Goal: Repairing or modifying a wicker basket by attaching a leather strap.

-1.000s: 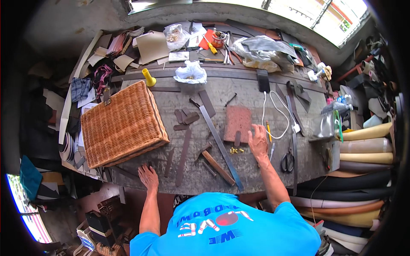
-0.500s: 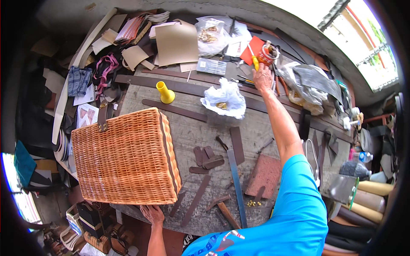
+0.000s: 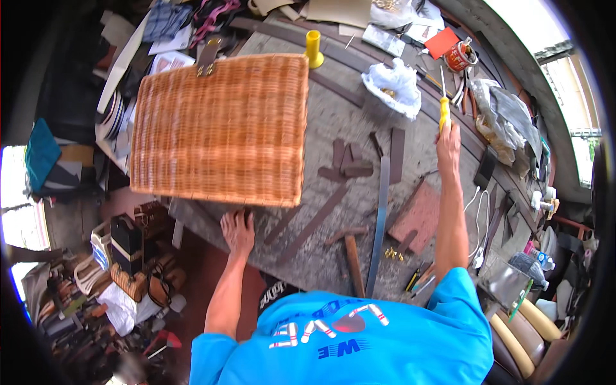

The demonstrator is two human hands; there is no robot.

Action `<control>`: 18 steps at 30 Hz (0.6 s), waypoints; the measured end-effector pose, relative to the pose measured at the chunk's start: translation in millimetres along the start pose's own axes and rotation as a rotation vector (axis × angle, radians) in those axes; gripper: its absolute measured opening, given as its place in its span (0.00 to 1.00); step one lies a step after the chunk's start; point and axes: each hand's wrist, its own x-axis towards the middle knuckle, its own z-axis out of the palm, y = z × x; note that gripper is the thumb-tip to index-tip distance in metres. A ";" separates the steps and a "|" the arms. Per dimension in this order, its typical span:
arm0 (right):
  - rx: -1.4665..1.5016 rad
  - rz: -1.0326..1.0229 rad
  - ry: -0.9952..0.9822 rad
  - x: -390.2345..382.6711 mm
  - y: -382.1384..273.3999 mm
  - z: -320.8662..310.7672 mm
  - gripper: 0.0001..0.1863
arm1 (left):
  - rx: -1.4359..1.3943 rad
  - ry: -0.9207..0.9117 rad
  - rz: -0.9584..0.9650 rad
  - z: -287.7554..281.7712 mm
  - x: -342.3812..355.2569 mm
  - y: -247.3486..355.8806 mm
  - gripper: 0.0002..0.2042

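My right hand [image 3: 448, 144] is closed around the yellow handle of a screwdriver [image 3: 444, 110], whose thin shaft points away from me toward a red can [image 3: 459, 56]. At the table's near edge, my left hand [image 3: 238, 232] lies with fingers a little apart, holding nothing. Just beyond its fingertips is the lower edge of a wicker case [image 3: 218, 128], brown and box-shaped, with a dark leather strap and metal clasp [image 3: 206, 59] at its far side. White crumpled paper [image 3: 393, 88] holding small brass-coloured pieces lies left of the screwdriver.
A yellow flared stand [image 3: 314, 50] is beyond the case. On the grey table [image 3: 333, 237] lie a hammer [image 3: 353, 263], a steel ruler [image 3: 378, 224], a reddish block [image 3: 417, 217], small brass pieces [image 3: 393, 254] and dark leather strips [image 3: 313, 224]. A plastic bag [image 3: 497, 122] sits at far right.
My right hand has drawn the screwdriver back from beside the red can, nearer to me. My left hand shows more fully, below the case's edge. The whole view has shifted.
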 end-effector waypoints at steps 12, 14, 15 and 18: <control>0.430 0.416 -0.495 -460.1 -44.7 25.4 0.16 | -0.433 -0.010 -0.067 11.2 8.1 -13.4 0.09; 0.202 0.316 -0.406 -490.1 -39.0 37.2 0.16 | -0.482 -0.020 -0.023 -9.9 10.6 -13.2 0.08; -0.019 0.112 -0.278 -501.7 -31.3 43.8 0.16 | -0.690 -0.164 -0.138 -22.8 11.8 -16.1 0.08; -0.271 0.024 -0.033 -519.2 -29.8 63.8 0.19 | -0.947 -0.292 -0.202 -27.0 19.0 -37.8 0.10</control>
